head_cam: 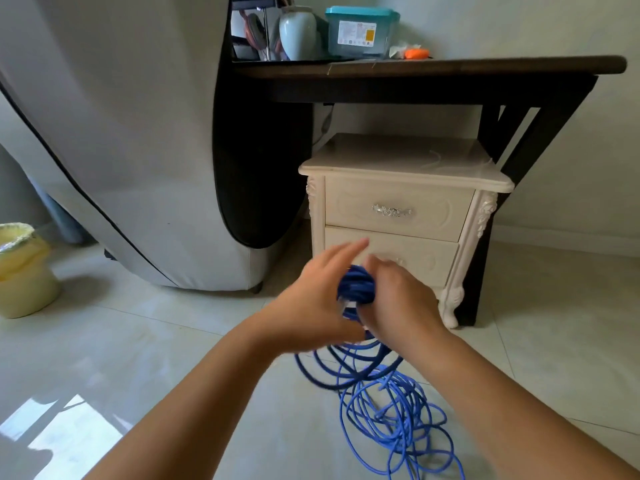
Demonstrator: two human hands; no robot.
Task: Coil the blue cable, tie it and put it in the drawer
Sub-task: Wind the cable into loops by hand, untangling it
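Pale tiled floor (166, 344) underfoot. Big grey covered bulk w/ black trim (121, 133) fills the left side. Right of it, a dark wood surface (450, 69) against the wall. Tucked under that, a cream nightstand (398, 161). Its top drawer (398, 209) is closed; the lower drawer (429, 261) is closed too and partly hidden behind the hands.

Blue cable (356, 285): a thick bundle of turns is held up in front of the nightstand, btw the two hands. Loops sag below the wrists, and the rest lies in a loose tangle on the floor.

Right hand (398, 299) has its fingers curled round the bundle, gripping it. Left hand (311, 299) is blurred, fingers stretched out straight, palm against the bundle's side, not wrapped round it.

Yellow bin w/ liner (24, 271) sits far left on the floor. On the surface: a clear box w/ teal lid (362, 32), a pale vase (298, 32) beside it, and a small orange item (417, 53) at the box's right.
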